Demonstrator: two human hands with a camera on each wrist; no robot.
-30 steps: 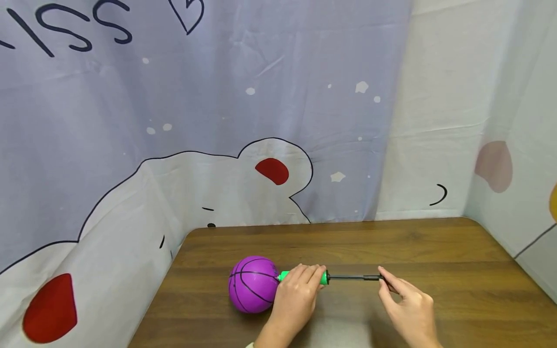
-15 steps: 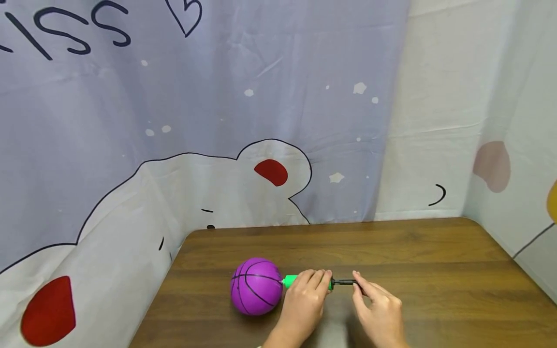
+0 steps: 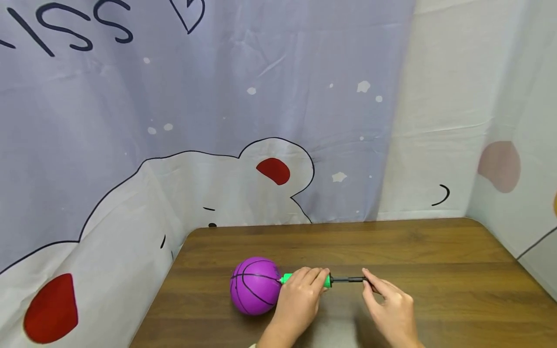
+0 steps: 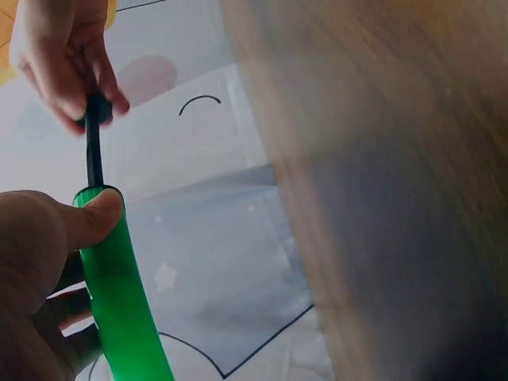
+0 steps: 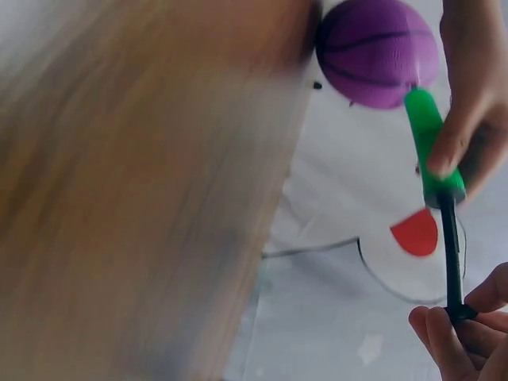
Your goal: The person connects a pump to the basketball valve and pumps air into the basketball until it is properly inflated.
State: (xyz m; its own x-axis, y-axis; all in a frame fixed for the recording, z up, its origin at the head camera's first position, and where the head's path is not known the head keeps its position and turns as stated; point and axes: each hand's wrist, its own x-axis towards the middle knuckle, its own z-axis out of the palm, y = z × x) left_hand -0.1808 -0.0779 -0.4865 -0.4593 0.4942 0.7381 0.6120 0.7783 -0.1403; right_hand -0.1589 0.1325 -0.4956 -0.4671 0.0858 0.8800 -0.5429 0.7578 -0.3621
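Observation:
A purple ball (image 3: 255, 286) with black basketball lines rests on the wooden table. The nozzle end of a green hand pump (image 3: 327, 281) meets the ball's right side. My left hand (image 3: 298, 299) grips the pump's green barrel, and in the left wrist view the thumb (image 4: 101, 213) lies near the barrel's rim. At the far end of the black rod (image 5: 451, 254), my right hand (image 3: 391, 307) pinches the black handle (image 5: 460, 312) between thumb and fingers. Part of the rod stands out of the barrel.
The brown wooden table (image 3: 444, 261) extends around the ball and hands. Behind it and along both sides hangs a printed cloth (image 3: 278, 106) with white, lilac and red shapes.
My right hand pushed the rod leftward into the barrel, then drew it partly out to the right again. The left hand and ball stayed nearly in place.

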